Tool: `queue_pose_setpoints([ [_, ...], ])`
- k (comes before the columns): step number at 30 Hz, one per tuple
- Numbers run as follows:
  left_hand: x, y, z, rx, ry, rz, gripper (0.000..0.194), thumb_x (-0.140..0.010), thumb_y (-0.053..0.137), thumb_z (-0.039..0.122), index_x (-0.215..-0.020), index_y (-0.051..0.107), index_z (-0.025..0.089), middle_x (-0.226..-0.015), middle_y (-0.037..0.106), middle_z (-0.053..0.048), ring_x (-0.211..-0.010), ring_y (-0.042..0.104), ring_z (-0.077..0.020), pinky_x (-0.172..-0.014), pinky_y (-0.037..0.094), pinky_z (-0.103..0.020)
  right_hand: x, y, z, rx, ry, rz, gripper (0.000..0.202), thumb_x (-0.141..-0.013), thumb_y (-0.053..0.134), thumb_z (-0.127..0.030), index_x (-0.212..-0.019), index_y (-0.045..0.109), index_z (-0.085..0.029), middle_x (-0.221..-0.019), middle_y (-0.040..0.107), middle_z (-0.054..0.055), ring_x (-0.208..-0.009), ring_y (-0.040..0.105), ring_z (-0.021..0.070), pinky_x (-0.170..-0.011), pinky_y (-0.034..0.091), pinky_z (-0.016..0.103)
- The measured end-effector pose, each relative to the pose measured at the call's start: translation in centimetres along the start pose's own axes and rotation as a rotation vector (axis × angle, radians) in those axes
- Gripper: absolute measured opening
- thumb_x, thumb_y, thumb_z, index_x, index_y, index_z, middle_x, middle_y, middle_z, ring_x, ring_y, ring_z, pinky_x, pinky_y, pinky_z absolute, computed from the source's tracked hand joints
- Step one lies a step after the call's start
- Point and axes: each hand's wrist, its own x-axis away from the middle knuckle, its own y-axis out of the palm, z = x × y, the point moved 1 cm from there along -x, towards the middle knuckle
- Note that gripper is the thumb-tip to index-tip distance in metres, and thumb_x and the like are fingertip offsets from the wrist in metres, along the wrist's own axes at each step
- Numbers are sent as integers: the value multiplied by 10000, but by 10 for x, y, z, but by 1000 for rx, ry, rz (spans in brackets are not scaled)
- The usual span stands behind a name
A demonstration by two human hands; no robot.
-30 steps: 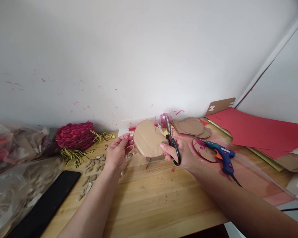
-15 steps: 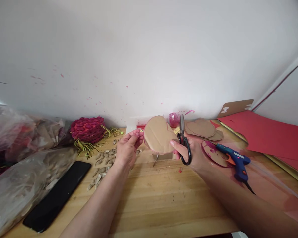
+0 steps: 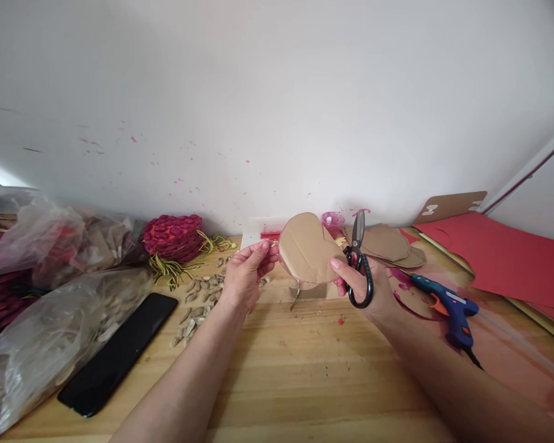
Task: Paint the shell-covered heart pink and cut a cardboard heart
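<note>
A round cardboard piece [image 3: 307, 249] with a pink-red rim is held up at the middle of the view. My right hand [image 3: 364, 283] pinches its lower right edge between thumb and fingers. That same hand also holds black-handled scissors [image 3: 359, 258], their blades pointing up and the handle loops around the palm side. At the piece's left edge, my left hand [image 3: 252, 271] is closed in a pinch; what lies between those fingertips is too small to make out. A thin curled strip [image 3: 296, 295] shows below the cardboard.
Peanuts [image 3: 203, 292], a phone [image 3: 120, 354] and a plastic bag [image 3: 55, 338] lie left, near a magenta bundle with yellow-green strings [image 3: 173, 240]. To the right are a blue glue gun [image 3: 457, 311], cardboard cutouts [image 3: 388, 240] and red sheets [image 3: 512, 252]. A pink cup [image 3: 333, 221] stands by the wall.
The view has turned slightly left, so everything sits farther right in the picture. Both hands keep their hold, with the scissors still upright in the right hand.
</note>
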Motion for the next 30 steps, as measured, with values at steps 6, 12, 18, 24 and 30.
queue_pose_setpoints([
  [6,1,4,1,-22,41,-28,396,-557,957,353,-834,786,126,-817,781,-61,-670,679,-85,-699,553,-199,0,-1,1,4,-31,6,488,-786,757,-593,-590,550,-197,-479,576,-16,-410,530,108,-438,406,250],
  [12,3,1,1,-42,4,16,414,-537,966,349,-839,779,136,-815,781,-63,-693,696,-106,-681,542,-206,0,0,4,-9,-29,17,473,-787,765,-569,-595,551,-194,-490,585,-16,-405,531,102,-430,393,241],
  [18,0,-2,0,-16,19,49,412,-579,945,311,-899,765,126,-811,774,-57,-678,683,-96,-656,530,-182,7,5,-13,24,-15,-4,480,-762,760,-591,-599,536,-198,-474,565,-20,-413,519,99,-428,386,232],
  [24,14,11,-9,22,-82,-35,464,-694,871,467,-1012,748,152,-918,780,-68,-707,695,-139,-588,542,-214,10,12,-11,40,37,-44,470,-763,736,-605,-637,527,-204,-480,557,-21,-428,529,113,-423,400,237],
  [30,24,17,-18,-43,-163,-35,526,-600,943,247,-1073,745,126,-1031,793,-133,-875,752,-245,-764,617,-315,11,19,2,-17,140,-251,434,-728,795,-540,-716,533,-194,-523,550,-54,-395,527,96,-377,366,205],
])
